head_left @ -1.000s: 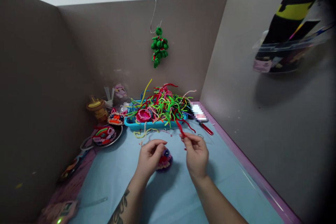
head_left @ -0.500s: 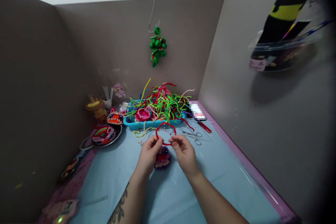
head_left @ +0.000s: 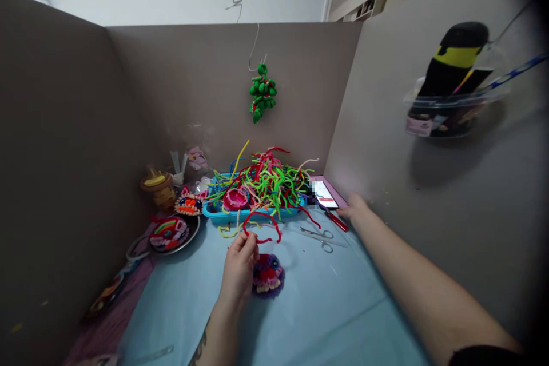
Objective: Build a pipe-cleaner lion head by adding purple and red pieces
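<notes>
Left hand [head_left: 241,260] pinches red stem [head_left: 275,221]; right hand [head_left: 353,210], by far-right phone [head_left: 325,195]: grip I can't tell. Loose pinch could drop stem.

Fuzzy red stem [head_left: 279,231] in a loose open loop

The left hand [head_left: 238,266] partly hides the purple piece [head_left: 271,277]; a black sleeve [head_left: 484,356] is cropped.

No legible text: label [head_left: 419,126] on clear tub [head_left: 457,102] too small, phone screen [head_left: 324,192] unreadable.
</notes>
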A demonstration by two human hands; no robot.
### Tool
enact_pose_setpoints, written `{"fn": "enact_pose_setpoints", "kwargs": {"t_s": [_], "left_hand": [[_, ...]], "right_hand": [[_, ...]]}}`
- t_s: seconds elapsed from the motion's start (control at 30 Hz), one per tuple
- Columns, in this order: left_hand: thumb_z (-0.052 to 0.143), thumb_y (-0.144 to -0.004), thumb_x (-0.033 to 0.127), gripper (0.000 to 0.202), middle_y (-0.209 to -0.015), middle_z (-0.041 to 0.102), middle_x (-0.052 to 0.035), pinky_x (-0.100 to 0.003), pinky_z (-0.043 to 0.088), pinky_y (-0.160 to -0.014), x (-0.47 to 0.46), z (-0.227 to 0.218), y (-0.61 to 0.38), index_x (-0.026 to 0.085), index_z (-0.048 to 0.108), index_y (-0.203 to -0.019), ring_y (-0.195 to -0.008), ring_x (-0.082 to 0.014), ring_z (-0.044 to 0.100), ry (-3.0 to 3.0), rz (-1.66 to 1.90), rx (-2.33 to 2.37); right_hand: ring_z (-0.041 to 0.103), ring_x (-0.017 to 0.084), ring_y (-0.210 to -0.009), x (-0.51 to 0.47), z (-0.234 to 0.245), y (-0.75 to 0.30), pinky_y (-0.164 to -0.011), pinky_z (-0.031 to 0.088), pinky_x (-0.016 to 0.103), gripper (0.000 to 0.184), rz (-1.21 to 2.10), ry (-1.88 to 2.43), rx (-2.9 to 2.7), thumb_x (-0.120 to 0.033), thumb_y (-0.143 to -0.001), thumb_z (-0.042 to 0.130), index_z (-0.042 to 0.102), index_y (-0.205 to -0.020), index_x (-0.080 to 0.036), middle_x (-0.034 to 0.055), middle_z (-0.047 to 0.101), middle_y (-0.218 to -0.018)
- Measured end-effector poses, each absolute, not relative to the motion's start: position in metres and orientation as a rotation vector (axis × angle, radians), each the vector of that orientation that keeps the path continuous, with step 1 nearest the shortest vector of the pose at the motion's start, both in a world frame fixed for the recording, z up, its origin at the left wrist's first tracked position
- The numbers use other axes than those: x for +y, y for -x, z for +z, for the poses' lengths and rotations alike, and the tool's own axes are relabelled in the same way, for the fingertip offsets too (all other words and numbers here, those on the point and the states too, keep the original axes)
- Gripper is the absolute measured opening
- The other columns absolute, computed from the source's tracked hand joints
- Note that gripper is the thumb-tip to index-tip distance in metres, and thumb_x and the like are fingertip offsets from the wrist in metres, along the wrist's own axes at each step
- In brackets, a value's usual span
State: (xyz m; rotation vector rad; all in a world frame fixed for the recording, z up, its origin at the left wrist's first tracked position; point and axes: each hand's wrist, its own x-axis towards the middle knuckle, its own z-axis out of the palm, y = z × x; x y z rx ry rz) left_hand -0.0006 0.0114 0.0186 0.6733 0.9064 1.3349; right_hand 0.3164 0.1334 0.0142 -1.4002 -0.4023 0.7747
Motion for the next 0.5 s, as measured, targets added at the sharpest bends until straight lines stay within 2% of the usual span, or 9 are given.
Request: {"fn": "enact_pose_setpoints", "kwargs": {"t_s": [0.17, 0.23, 0.37, 0.5], "left_hand": [[0.078, -0.062, 0.04, 0.035, -0.058, 0.048, 0.0053, -0.015, 0.036, -0.05, 0.012, 0.019, 0.002, 0.016, 0.056, -0.074, -0.053, -0.0052, 0.044, -0.601, 1.331, 0.888], [0.079, -0.061, 0.04, 0.035, -0.059, 0.048, 0.005, -0.015, 0.037, -0.05, 0.012, 0.021, 0.002, 0.016, 0.057, -0.074, -0.054, -0.0053, 0.044, -0.587, 1.329, 0.884], [0.08, -0.059, 0.039, 0.036, -0.06, 0.049, 0.0048, -0.016, 0.037, -0.05, 0.012, 0.022, 0.003, 0.016, 0.057, -0.073, -0.053, -0.0054, 0.044, -0.538, 1.33, 0.883], [0.08, -0.06, 0.038, 0.035, -0.061, 0.049, 0.0048, -0.017, 0.036, -0.049, 0.013, 0.022, 0.004, 0.016, 0.057, -0.074, -0.053, -0.0054, 0.043, -0.502, 1.324, 0.872]], "right_hand": [[0.065, 0.022, -0.067, 0.164, 0.012, -0.319, -0.062, 0.052, 0.038, 0.044, 0.985, 1.567, -0.248, -0.046, -0.095, 0.023, 0.051, -0.115, -0.018, 0.0118, 0.067, -0.086], [0.065, 0.022, -0.069, 0.172, 0.009, -0.317, -0.062, 0.052, 0.035, 0.046, 1.034, 1.615, -0.247, -0.048, -0.094, 0.025, 0.049, -0.118, -0.016, 0.0128, 0.067, -0.088], [0.064, 0.022, -0.072, 0.189, 0.0, -0.308, -0.065, 0.051, 0.033, 0.048, 1.069, 1.699, -0.328, -0.051, -0.093, 0.03, 0.055, -0.109, -0.013, 0.0138, 0.067, -0.087], [0.061, 0.02, -0.068, 0.204, -0.003, -0.303, -0.068, 0.048, 0.033, 0.044, 1.025, 1.736, -0.486, -0.048, -0.094, 0.032, 0.06, -0.097, -0.015, 0.0092, 0.066, -0.077]]}}
